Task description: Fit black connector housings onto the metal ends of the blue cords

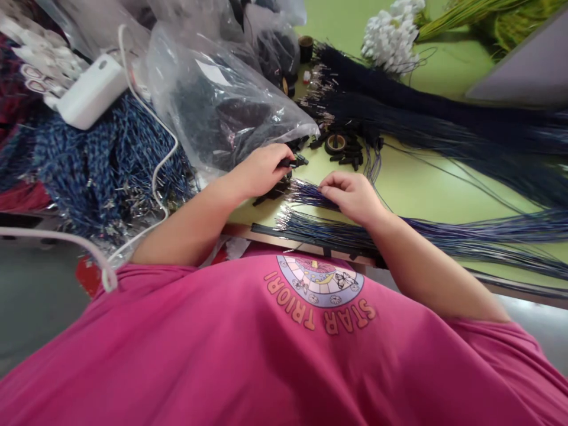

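Observation:
Between the fingers of my left hand [265, 168] is a small black plastic connector [298, 161], its end poking out to the right. My right hand [348, 194] is pinched closed over a bundle of thin blue-purple wires [306, 192]; whether a single wire sits in the fingertips is too small to tell. Bare metal terminals tip the wires' left ends. Nearer my body lies a second bundle of dark wires [319, 228] along the table edge. Loose black connectors [350, 155] are scattered beyond my hands, around a roll of tape [335, 144].
A clear plastic bag [199, 100] of dark parts stands beyond my left hand. Braided blue wires [106, 160], a white power bank [93, 92] and its cable [171, 133] are at left. Dark wires [421, 106] and white connectors [393, 38] lie on the green table [337, 23].

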Demonstrator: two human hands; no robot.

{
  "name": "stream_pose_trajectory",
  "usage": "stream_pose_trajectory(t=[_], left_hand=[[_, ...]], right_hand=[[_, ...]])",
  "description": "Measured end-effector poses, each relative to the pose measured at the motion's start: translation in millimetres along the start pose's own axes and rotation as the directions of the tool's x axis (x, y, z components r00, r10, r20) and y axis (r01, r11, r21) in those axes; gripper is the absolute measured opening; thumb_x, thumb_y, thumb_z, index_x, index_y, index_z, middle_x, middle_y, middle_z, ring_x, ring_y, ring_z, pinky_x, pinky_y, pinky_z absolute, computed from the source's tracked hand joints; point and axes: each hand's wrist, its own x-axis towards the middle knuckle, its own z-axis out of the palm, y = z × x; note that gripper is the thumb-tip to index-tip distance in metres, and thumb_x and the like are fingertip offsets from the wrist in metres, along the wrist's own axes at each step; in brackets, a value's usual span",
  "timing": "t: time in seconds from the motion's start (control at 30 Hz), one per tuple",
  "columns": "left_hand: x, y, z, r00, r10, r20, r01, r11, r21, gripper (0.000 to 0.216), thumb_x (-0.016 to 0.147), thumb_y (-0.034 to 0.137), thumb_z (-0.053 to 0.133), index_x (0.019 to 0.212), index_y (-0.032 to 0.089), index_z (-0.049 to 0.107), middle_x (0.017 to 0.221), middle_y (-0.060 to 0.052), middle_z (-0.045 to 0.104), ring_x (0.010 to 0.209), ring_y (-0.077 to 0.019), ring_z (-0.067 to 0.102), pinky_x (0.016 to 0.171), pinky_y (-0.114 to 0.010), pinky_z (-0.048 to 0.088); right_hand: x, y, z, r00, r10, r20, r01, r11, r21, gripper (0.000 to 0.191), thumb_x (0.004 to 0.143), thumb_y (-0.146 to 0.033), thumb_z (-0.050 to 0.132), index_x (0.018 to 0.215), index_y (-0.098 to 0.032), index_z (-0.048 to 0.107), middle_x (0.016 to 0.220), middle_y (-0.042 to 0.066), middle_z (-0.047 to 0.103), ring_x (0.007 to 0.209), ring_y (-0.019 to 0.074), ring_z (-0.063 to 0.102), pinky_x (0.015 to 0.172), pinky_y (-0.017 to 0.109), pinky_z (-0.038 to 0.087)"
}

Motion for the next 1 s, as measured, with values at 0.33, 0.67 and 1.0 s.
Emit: stream_pose_trajectory(t=[0.33, 0.67, 1.0], left_hand=[[12, 18, 18, 0.883, -0.300, 0.361, 0.448, 0.309, -0.839, 0.012, 0.079, 0.028, 0.058, 0.080, 0.016, 0.053, 0.076, -0.003, 0.059, 0.052, -0.0067, 0.048, 0.054, -0.026, 0.043], [11, 5, 24, 0.841, -0.286, 0.459, 0.504, 0.110, -0.856, 0.022, 0.065, 0.023, 0.061, 0.084, 0.018, 0.052, 0.081, -0.004, 0.066, 0.066, -0.0146, 0.065, 0.044, -0.021, 0.035], [1, 12, 30, 0.988, -0.150, 0.026, 0.137, 0.794, -0.592, 0.022, 0.062, 0.022, 0.075, 0.078, 0.016, 0.061, 0.078, 0.001, 0.067, 0.071, -0.0121, 0.059, 0.067, -0.027, 0.046]], right_hand=[[1, 10, -2, 0.990, 0.030, -0.135, -0.023, 0.999, 0.048, 0.023, 0.078, -0.034, 0.062, 0.081, -0.015, 0.074, 0.074, 0.003, 0.069, 0.069, 0.0152, 0.058, 0.068, 0.030, 0.043], [3, 11, -1, 0.973, -0.007, -0.230, -0.019, 0.994, -0.110, 0.019, 0.080, -0.029, 0.061, 0.079, -0.017, 0.075, 0.075, 0.004, 0.071, 0.068, 0.0163, 0.061, 0.069, 0.030, 0.046], [-7, 11, 4, 0.919, -0.256, -0.299, 0.159, 0.937, -0.312, 0.017, 0.081, -0.022, 0.059, 0.075, -0.020, 0.074, 0.074, 0.002, 0.073, 0.070, 0.0173, 0.066, 0.068, 0.031, 0.050]])
